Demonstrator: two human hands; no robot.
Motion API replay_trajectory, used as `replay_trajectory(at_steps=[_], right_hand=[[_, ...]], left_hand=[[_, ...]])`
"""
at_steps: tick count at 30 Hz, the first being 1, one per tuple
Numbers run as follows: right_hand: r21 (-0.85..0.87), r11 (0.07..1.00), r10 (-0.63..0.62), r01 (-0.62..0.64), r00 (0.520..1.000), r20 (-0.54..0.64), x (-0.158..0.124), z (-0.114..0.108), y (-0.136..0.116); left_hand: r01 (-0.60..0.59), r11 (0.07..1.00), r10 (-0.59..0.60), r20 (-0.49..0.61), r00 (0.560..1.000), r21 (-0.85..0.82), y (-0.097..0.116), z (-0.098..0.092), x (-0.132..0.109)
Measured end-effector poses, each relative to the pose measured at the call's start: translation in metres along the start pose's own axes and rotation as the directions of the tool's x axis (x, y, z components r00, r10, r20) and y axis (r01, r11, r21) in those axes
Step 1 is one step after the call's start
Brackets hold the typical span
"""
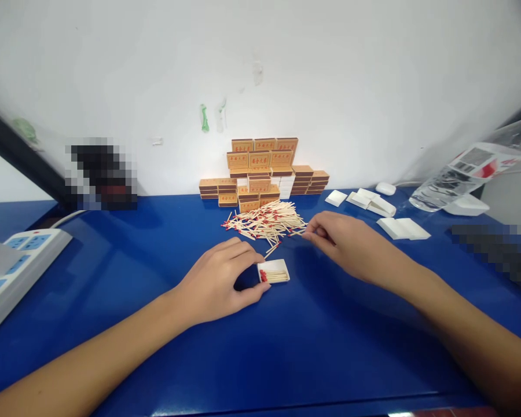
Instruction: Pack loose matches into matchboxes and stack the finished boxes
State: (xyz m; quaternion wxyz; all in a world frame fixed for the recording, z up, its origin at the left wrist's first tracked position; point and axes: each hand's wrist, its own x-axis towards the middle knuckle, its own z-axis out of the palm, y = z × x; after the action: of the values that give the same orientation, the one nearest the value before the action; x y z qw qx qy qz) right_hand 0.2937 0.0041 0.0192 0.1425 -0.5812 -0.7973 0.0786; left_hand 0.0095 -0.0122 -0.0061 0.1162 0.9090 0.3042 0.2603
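Observation:
A small white matchbox tray (pixel 274 271) with a few red-tipped matches in it lies on the blue table (pixel 165 359). My left hand (pixel 219 284) grips its left end between thumb and fingers. Just behind it lies a loose pile of matches (pixel 267 221). My right hand (pixel 342 243) reaches to the pile's right edge, fingertips pinched together on matches there. A stack of orange matchboxes (pixel 263 171) stands against the white wall behind the pile.
Several empty white trays (pixel 375 202) lie at the back right, beside a clear plastic bottle (pixel 464 176) on its side. A white power strip (pixel 13 263) sits at the left edge. A dark blurred object (pixel 102 174) rests at the back left.

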Motion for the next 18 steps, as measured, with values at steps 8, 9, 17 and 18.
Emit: replay_trajectory(at_steps=[8, 9, 17, 18], right_hand=[[0.174, 0.915, -0.39, 0.364, 0.909, 0.15, -0.015, 0.007, -0.036], [0.171, 0.909, -0.404, 0.38, 0.903, 0.145, -0.015, 0.009, -0.036], [0.02, 0.976, -0.216, 0.217, 0.975, -0.059, 0.009, 0.01, 0.01], [0.011, 0.977, -0.211, 0.211, 0.977, -0.034, 0.011, 0.011, 0.014]], left_hand=[[-0.01, 1.0, 0.01, 0.003, 1.0, -0.011, 0.0, 0.0, 0.001], [-0.012, 1.0, 0.012, 0.002, 1.0, -0.013, 0.0, 0.0, 0.001], [-0.035, 0.999, 0.035, 0.009, 0.999, -0.041, 0.001, 0.0, 0.001], [-0.041, 0.998, 0.041, 0.008, 0.999, -0.04, 0.001, 0.0, 0.001]])
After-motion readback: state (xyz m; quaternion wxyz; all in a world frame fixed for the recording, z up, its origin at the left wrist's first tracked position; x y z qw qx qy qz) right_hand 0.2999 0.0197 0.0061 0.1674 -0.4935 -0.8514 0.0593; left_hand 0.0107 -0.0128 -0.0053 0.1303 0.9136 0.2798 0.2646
